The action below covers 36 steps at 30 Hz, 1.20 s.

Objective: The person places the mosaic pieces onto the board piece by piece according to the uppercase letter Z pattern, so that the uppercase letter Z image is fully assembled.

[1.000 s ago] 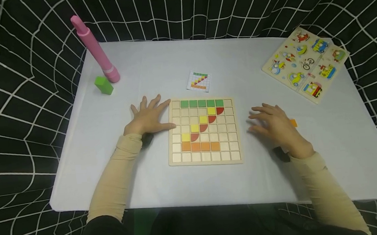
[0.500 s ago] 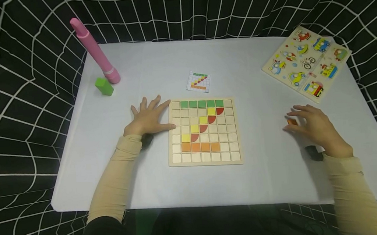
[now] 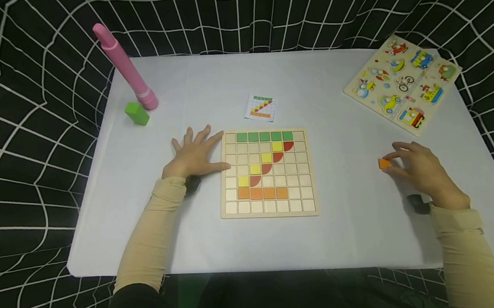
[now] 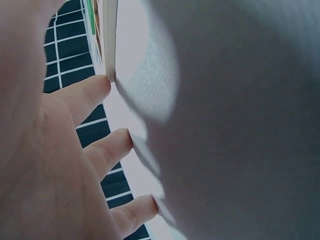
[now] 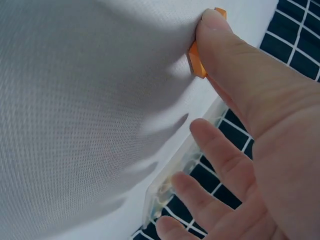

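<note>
My left hand (image 3: pixel 192 158) lies with fingers spread at the left edge of a wooden grid board (image 3: pixel 301 207); the thumb rests over its rim and the index fingertip touches its top left corner. In the left wrist view, fingertips (image 4: pixel 95 90) meet the board's edge. Green, yellow, red quarter-round and orange tiles (image 3: pixel 269 193) sit in the grid. Off to the right, my right hand (image 3: pixel 422 169) pinches an orange tile (image 3: pixel 384 163) between thumb and index finger, close over the white table. The right wrist view shows the thumb across this tile, the other fingers held apart.
A small pattern card (image 3: pixel 261 107) lies behind the board. At the back left stand a pink lipstick-shaped tube (image 3: pixel 129 71) and a green block (image 3: pixel 137 113). A picture puzzle board (image 3: pixel 400 84) lies at the back right. White-lined black netting (image 3: pixel 236 19) surrounds the table.
My right hand has moved right, from beside the grid board to the orange tile, and now pinches it. The left hand and the board have stayed put.
</note>
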Motion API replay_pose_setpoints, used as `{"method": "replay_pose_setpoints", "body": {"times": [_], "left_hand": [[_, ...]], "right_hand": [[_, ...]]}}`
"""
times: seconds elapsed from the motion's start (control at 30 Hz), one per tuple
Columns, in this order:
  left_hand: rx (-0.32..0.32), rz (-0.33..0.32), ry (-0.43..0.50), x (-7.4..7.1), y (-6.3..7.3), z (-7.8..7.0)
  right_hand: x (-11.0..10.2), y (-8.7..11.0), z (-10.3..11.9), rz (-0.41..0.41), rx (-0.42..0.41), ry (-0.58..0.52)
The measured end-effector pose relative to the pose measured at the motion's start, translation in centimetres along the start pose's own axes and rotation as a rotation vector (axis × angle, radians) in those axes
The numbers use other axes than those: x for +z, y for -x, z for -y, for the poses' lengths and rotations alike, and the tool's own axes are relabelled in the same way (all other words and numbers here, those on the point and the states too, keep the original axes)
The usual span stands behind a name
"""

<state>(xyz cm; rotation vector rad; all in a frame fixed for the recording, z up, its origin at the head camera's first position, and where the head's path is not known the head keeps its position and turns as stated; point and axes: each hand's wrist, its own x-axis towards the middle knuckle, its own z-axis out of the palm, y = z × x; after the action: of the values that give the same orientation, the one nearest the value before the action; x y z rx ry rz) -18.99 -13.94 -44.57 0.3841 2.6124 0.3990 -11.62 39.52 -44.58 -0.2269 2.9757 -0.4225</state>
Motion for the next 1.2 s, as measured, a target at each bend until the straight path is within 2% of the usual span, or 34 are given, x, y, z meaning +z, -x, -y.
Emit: {"method": "replay_pose_setpoints", "body": {"times": [0.17,0.3,0.53,0.77,1.03,1.2], "left_hand": [[0.001,-0.001,0.003,0.0,0.0,0.0],[-0.001,-0.001,0.003,0.0,0.0,0.0],[-0.001,-0.005,-0.005,0.3,0.1,0.1],[-0.002,-0.007,0.004,0.2,0.1,0.1],[0.003,-0.005,0.003,0.2,0.0,0.1],[-0.003,-0.002,0.013,0.1,0.0,0.1]], "right_hand": [[0.1,-0.2,0.7,-0.074,-0.05,-0.001],[0.1,-0.8,2.2,-0.1,-0.085,-0.013],[0.3,-1.9,6.6,-0.072,-0.159,-0.042],[1.4,-2.7,11.1,-0.059,-0.277,-0.048],[3.2,-2.0,15.6,0.0,-0.403,-0.073],[4.0,-1.5,17.3,0.049,-0.431,-0.088]]}}
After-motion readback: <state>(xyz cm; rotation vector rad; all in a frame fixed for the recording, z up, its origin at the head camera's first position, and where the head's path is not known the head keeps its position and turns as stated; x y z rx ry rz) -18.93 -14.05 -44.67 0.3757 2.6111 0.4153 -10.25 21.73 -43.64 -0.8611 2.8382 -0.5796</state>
